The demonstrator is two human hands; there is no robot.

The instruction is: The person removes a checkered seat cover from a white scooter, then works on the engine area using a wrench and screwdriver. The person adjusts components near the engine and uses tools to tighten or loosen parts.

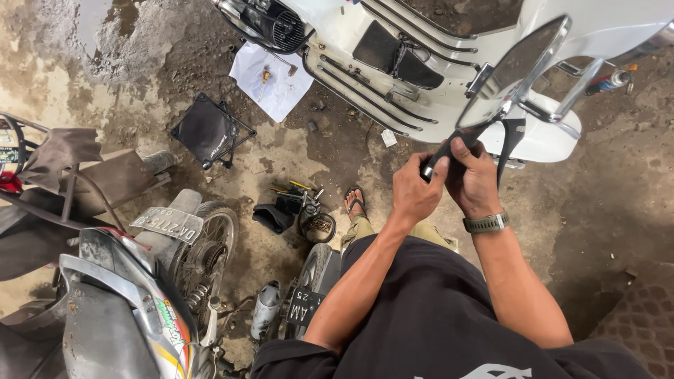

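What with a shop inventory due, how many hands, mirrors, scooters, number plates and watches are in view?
hands: 2, left hand and right hand, both gripping the mirror's stem
mirror: 1
scooter: 1, white
number plates: 2
watch: 1
Total: 7

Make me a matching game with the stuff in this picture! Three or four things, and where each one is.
Things:
1. mirror
2. wristwatch
3. white cloth
4. sandal

Places:
A. on the person's foot
B. flat on the floor beside the white scooter
C. on the right arm
D. on a stalk held by the left hand and right hand

Pairs: 1-D, 2-C, 3-B, 4-A
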